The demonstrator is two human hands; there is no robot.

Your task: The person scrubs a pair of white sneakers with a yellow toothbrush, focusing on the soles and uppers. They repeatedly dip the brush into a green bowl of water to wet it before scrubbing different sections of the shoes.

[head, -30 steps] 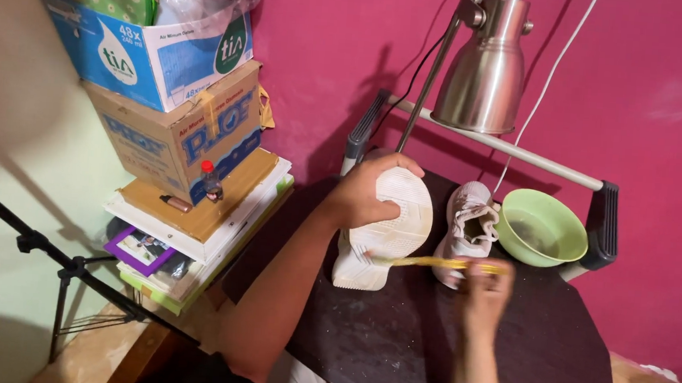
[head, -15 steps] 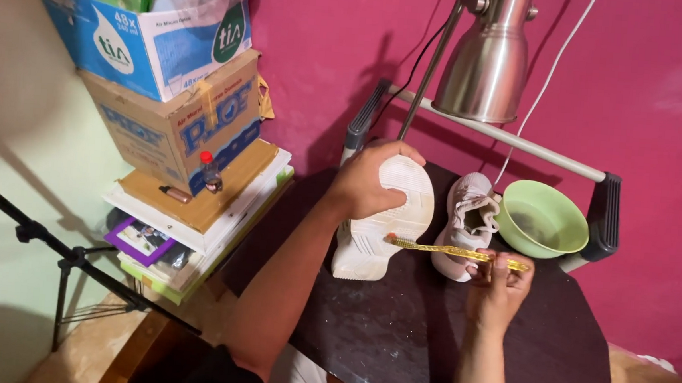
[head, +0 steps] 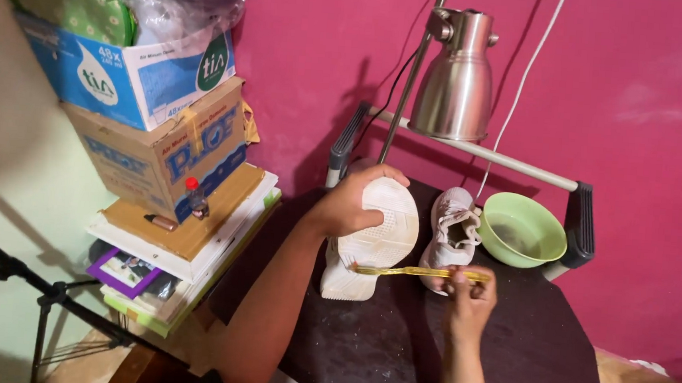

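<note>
My left hand (head: 350,202) grips a white sneaker (head: 376,238) held on its side, with the pale sole facing up and the heel resting on the dark table (head: 394,347). My right hand (head: 470,292) holds a yellow toothbrush (head: 411,272) by its handle. The brush head touches the sole near its lower edge. A second white sneaker (head: 452,227) stands upright just right of the first one, beside a green bowl (head: 522,230) with water in it.
A metal lamp (head: 457,76) on a slanted pole hangs over the table's back edge, near the pink wall. Stacked cardboard boxes (head: 161,135), books and a small bottle (head: 194,197) stand at left. A black tripod (head: 46,295) is at lower left.
The view has shifted slightly. My right hand has moved the toothbrush along the sole while my left hand keeps the sneaker held on its side.
</note>
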